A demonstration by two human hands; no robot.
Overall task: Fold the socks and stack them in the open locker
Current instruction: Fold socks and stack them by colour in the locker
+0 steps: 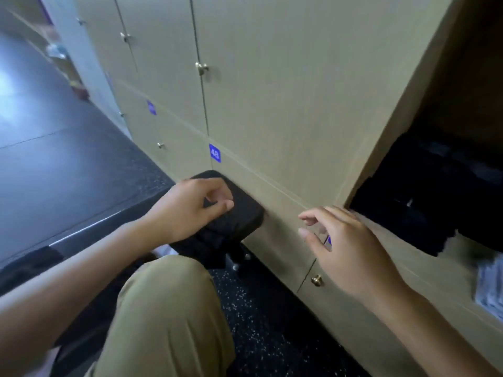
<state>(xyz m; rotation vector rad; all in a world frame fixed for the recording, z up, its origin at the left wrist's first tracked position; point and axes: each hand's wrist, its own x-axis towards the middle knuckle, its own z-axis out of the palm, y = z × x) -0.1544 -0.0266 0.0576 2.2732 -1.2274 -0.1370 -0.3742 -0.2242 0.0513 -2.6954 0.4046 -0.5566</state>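
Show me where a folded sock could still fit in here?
Judging by this view, the speckled floor between the knee and the locker doors looks free. The black stool is under the left hand. The open locker looks crowded with dark things.

Matt wood-grain locker doors (272, 91), shiny brass-look metal knobs (316, 280), matt black cloth stool cushion (239, 210), speckled floor (261, 308)

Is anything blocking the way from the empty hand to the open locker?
Nothing visible does. The right hand hangs open in front of the closed locker doors, and the open locker sits just to its right with bare air between.
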